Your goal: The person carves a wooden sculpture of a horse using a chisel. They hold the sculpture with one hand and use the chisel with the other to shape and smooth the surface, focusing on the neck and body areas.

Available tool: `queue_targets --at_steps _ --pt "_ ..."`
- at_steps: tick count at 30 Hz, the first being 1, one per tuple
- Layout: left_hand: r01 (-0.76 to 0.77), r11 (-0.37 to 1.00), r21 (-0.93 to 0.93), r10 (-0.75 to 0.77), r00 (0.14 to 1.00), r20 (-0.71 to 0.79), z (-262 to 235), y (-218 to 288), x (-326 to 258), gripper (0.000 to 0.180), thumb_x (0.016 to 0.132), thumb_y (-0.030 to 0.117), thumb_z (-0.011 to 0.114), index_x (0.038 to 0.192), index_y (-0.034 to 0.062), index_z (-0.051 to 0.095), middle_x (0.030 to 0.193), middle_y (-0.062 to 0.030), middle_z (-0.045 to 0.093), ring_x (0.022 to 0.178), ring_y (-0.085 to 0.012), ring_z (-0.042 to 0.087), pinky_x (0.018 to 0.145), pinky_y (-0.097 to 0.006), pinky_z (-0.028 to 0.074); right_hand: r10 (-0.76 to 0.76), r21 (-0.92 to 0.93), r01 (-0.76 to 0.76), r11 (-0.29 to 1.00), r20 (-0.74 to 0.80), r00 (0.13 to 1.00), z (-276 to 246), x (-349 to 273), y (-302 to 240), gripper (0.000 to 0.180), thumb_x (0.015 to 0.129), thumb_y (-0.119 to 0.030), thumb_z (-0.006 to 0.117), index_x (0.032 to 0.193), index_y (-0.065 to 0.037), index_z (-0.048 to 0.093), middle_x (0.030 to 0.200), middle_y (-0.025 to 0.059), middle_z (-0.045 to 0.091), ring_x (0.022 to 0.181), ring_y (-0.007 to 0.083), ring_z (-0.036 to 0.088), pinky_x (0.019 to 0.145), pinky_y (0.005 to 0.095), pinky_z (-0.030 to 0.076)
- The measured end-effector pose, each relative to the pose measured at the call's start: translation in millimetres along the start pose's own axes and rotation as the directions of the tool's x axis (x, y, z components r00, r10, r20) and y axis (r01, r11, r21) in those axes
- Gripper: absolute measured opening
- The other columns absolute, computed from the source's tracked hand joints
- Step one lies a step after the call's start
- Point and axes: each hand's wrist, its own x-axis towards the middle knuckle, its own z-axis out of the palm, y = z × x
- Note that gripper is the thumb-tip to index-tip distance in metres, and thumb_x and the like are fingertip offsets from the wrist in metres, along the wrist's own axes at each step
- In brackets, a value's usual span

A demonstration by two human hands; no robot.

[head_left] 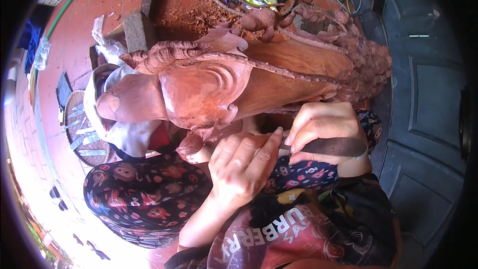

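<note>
One tool (336,147) sits in my right grip (326,122), which is closed around its dark, rounded handle, with the narrow end pointing toward my left grip (241,167). The fingers of that one are curled close by the near side of the wood carving (264,92); from here I cannot tell whether they pinch the tool's far end or only brace beside the wood. The carving stretches lengthwise just beyond the patterned trousers (149,194), its blunt left end by a pale cloth (127,137), its knobbly right end near the dark door (423,94). I judge it heavy and stiff, awkward to turn one-handed, and its bare, smooth parts could slip a little under the palm. The thin carved vine (279,71) running along it and the curled edges look fragile, so I would take hold of the thick body and keep pressure off those. The tool should be light and rigid, best held where it is, by the handle.
</note>
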Motion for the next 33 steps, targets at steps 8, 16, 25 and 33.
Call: queue_targets --at_steps 8,16,25,33 --pt "0.082 0.987 -0.140 -0.108 0.977 -0.185 -1.8 8.4 4.5 0.030 0.072 0.006 0.083 0.100 0.0047 0.073 0.082 -0.0038 0.066 0.071 -0.0193 0.063 0.064 -0.032 0.051 -0.069 0.000 0.069 0.998 0.045 0.997 -14.0 4.9 -1.2 0.010 0.084 -0.008 0.076 0.091 -0.002 0.076 0.085 0.0108 0.070 0.075 0.0242 0.070 0.065 0.0311 0.054" --pt "0.056 0.933 -0.355 -0.068 0.997 -0.022 17.4 13.1 -6.4 0.037 0.081 0.018 0.081 0.111 0.0011 0.066 0.086 -0.0087 0.067 0.067 -0.0242 0.063 0.062 -0.034 0.050 -0.039 0.033 0.040 0.999 -0.020 0.999 -35.2 53.7 -3.1 0.010 0.086 -0.009 0.072 0.085 0.001 0.074 0.083 0.0166 0.070 0.069 0.0228 0.071 0.063 0.0310 0.057" --pt "0.150 0.898 -0.414 -0.152 0.988 0.028 18.0 7.2 -10.6 0.027 0.084 0.015 0.077 0.106 0.0018 0.068 0.086 -0.0082 0.070 0.070 -0.0242 0.067 0.065 -0.034 0.052 -0.123 -0.164 0.131 0.978 0.061 0.991 -40.4 65.6 -4.2 0.010 0.081 0.002 0.069 0.091 0.002 0.072 0.091 0.0166 0.069 0.079 0.0214 0.072 0.068 0.0303 0.057" --pt "0.526 -0.082 -0.846 -0.363 0.775 0.517 13.4 15.3 -0.8 0.040 0.098 0.023 0.067 0.129 0.0002 0.056 0.117 -0.0099 0.067 0.110 -0.0148 0.061 0.093 -0.029 0.048 -0.134 -0.293 0.063 0.954 -0.226 0.965 -2.1 34.6 -6.2 0.021 0.074 0.001 0.082 0.092 0.000 0.071 0.093 0.0160 0.072 0.083 0.0226 0.073 0.071 0.0337 0.060"
